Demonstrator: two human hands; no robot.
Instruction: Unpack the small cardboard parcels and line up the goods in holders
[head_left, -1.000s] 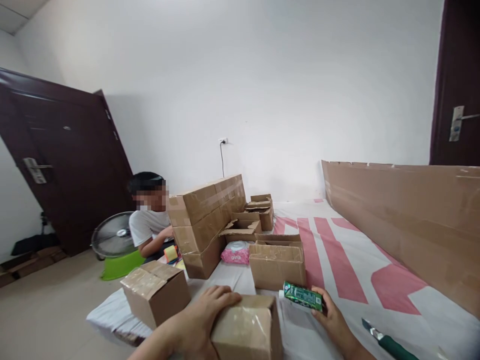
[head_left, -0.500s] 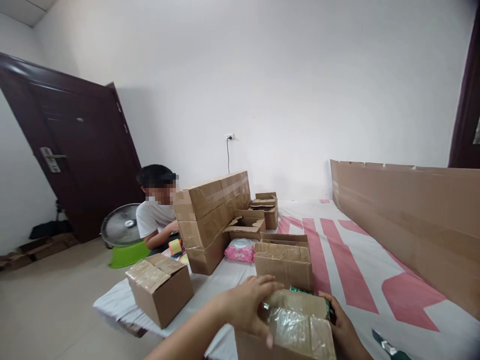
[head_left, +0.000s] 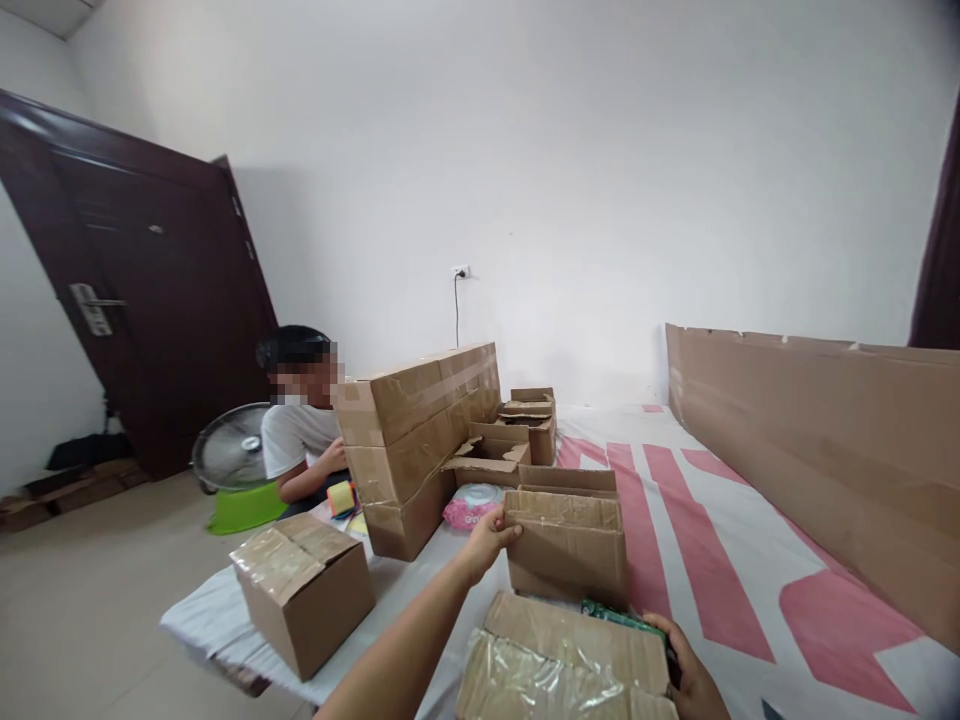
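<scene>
My left hand pinches the left edge of a cardboard box with its flaps up, thumb on the front face. Closer to me sits a cardboard box with clear tape across its top, cut off by the bottom of the view. At this box's far right corner, my right hand curls around the end of a green packet, which lies between the two boxes and is partly hidden. A pink wipes pack lies just beyond my left hand.
Stacked taped boxes form a wall, with open boxes alongside. Another taped box stands at the left table edge. A person sits behind the stack near a fan. A cardboard sheet stands at right.
My left hand has left the top of the near taped box and reached forward to the open-flapped box. My right hand stays by the green packet. The view has shifted slightly.
</scene>
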